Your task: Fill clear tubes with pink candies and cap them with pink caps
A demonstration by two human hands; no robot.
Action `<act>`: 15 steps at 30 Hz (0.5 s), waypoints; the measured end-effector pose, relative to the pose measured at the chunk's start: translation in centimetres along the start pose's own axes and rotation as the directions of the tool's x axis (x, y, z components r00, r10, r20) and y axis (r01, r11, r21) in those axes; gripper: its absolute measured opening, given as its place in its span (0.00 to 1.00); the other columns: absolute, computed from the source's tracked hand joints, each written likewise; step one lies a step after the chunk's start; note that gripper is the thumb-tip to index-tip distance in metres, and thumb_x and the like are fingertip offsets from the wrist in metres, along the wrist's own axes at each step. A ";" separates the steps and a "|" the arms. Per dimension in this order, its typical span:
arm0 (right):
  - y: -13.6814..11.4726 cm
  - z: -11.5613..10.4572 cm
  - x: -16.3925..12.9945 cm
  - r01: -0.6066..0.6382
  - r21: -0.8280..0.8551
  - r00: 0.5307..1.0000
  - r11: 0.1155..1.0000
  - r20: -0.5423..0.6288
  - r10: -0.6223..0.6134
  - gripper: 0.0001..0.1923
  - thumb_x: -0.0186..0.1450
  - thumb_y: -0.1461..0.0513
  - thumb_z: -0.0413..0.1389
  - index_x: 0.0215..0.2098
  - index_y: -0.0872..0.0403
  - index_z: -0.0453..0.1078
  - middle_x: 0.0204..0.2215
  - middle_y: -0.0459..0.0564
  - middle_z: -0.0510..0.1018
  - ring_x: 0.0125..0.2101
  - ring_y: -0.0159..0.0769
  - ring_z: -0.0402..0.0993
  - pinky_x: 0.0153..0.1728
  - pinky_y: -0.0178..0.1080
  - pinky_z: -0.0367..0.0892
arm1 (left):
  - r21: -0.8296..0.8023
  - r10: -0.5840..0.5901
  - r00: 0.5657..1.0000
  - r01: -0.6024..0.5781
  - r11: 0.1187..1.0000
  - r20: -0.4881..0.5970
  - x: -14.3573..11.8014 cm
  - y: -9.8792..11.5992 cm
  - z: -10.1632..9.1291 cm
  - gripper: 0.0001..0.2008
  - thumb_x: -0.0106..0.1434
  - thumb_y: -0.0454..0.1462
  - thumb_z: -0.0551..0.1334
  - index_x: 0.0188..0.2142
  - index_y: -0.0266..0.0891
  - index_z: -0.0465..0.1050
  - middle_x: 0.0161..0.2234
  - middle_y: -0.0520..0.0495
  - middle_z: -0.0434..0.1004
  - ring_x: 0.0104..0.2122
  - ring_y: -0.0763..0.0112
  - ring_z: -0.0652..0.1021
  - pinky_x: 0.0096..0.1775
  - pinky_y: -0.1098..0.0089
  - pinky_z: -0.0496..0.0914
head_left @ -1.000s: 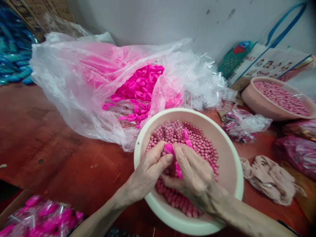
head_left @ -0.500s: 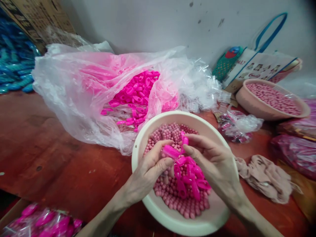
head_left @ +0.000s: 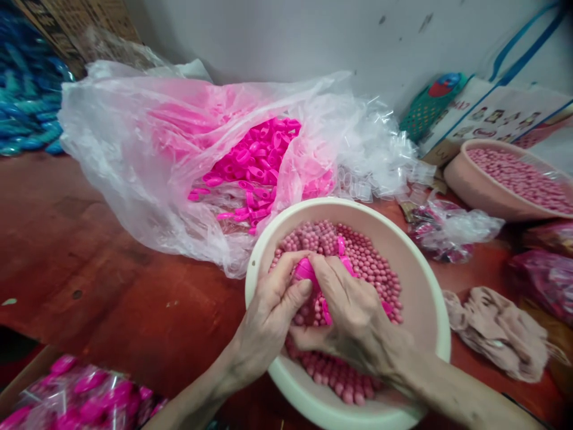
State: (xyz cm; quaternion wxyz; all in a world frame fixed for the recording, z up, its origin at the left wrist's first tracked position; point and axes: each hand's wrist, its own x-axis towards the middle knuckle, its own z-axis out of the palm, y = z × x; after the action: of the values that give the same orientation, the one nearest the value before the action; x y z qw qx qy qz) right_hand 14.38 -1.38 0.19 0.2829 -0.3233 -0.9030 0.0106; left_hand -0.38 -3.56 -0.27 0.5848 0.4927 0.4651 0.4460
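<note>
My left hand [head_left: 271, 313] is closed, pinching a bright pink plastic piece [head_left: 305, 272] between thumb and forefinger. Against that piece rest the fingertips of my right hand [head_left: 358, 313], whose thumb is spread away below. Its other fingertips are hidden. Both hands are over a cream basin [head_left: 441, 334] holding round dusty-pink beads [head_left: 376, 269]. More bright pink pieces lie on the beads, mostly covered by my right hand.
Behind the basin, an open plastic bag [head_left: 134, 173] spills pink pieces [head_left: 259, 155] beside clear plastic parts [head_left: 371, 161]. Right stand a second bead basin [head_left: 474, 185] and a crumpled cloth [head_left: 505, 334]. Wrapped pink items [head_left: 98, 394] sit front left; blue packs [head_left: 27, 107] lie far left.
My right hand has moved left and turned over, closing in on the piece in my left hand. The pink piece it held up before no longer shows in its fingers. The view has shifted slightly.
</note>
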 end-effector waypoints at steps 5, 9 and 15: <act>-0.1 0.7 -0.1 0.067 -0.097 0.993 0.993 -0.095 -0.077 0.27 0.57 0.62 0.55 0.51 0.68 0.58 0.32 0.59 0.73 0.33 0.43 0.72 0.30 0.41 0.74 | -0.107 -0.047 0.999 0.048 0.993 0.010 0.2 -0.2 -0.1 0.10 0.65 0.40 0.57 0.45 0.44 0.69 0.38 0.52 0.69 0.37 0.74 0.70 0.43 0.75 0.65; -0.1 0.6 0.0 -0.022 0.053 0.999 0.998 -0.038 0.024 0.30 0.57 0.61 0.56 0.55 0.66 0.55 0.40 0.60 0.72 0.40 0.43 0.71 0.36 0.40 0.73 | -0.211 -0.071 0.997 0.066 0.975 -0.017 0.4 -0.4 0.0 0.09 0.64 0.40 0.58 0.45 0.44 0.68 0.43 0.51 0.68 0.39 0.72 0.71 0.41 0.74 0.67; -0.6 -0.2 0.4 -0.268 0.137 0.958 0.954 0.139 0.250 0.31 0.57 0.59 0.58 0.55 0.60 0.55 0.44 0.58 0.70 0.47 0.45 0.66 0.48 0.46 0.68 | -0.202 -0.033 0.998 0.021 0.979 -0.053 0.2 0.0 0.4 0.18 0.63 0.38 0.59 0.52 0.45 0.63 0.52 0.47 0.66 0.43 0.69 0.72 0.43 0.73 0.66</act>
State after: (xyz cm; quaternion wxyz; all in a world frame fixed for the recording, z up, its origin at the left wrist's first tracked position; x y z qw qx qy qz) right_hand 13.86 -1.68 0.70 0.2483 -0.4148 -0.8646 0.1371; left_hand 0.00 -3.44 -0.23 0.6245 0.4119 0.4404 0.4964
